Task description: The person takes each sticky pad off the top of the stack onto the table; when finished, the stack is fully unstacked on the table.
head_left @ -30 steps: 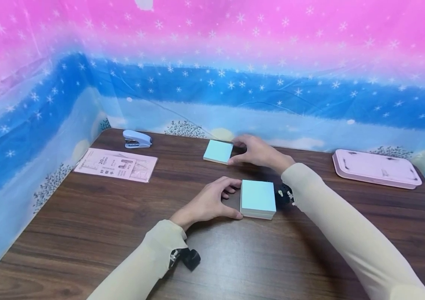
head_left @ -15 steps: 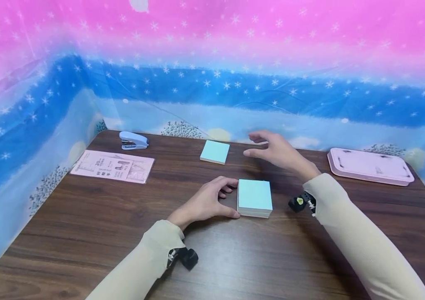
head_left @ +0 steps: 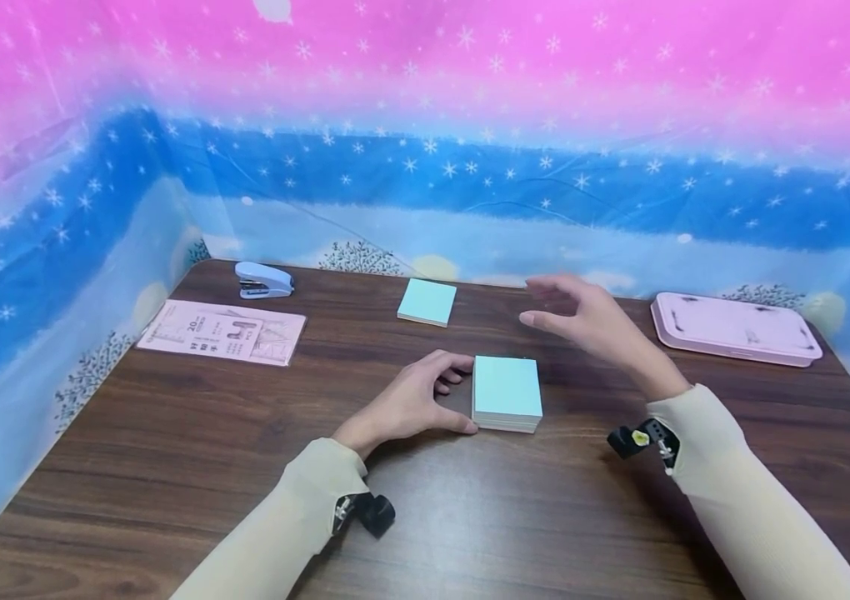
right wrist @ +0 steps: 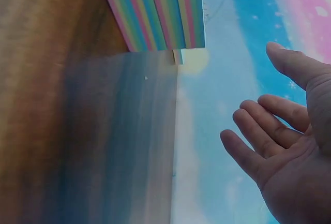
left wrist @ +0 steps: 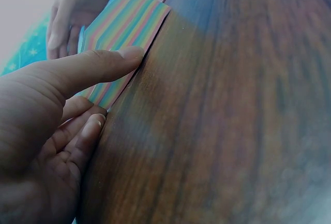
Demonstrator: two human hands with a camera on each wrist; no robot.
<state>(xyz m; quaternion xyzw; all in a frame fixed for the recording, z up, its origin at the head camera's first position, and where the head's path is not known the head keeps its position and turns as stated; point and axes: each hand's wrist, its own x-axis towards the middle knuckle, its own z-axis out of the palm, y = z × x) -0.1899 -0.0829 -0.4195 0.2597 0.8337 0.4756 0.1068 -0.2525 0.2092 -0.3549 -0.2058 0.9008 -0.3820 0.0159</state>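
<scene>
A thick square stack of sticky notes [head_left: 506, 387] with a mint top lies mid-table in the head view. Its sides show rainbow stripes in both wrist views. My left hand [head_left: 416, 398] holds its left side, thumb at the near corner and index finger at the far corner. Behind it, near the table's back edge, lies a thinner pad of sticky notes [head_left: 427, 301]. My right hand [head_left: 593, 321] hovers to the right of both, touching neither. In the right wrist view its fingers [right wrist: 253, 159] are loosely spread with nothing between them.
A light blue stapler [head_left: 265, 281] stands at the back left, with a flat pink printed packet [head_left: 222, 333] in front of it. A pink case [head_left: 736, 327] lies at the right. Patterned cloth [head_left: 425, 175] hangs behind the wooden table [head_left: 170, 450].
My right hand has left the thinner pad at the back and moved right, its fingers opening. The left hand stays at the thick stack.
</scene>
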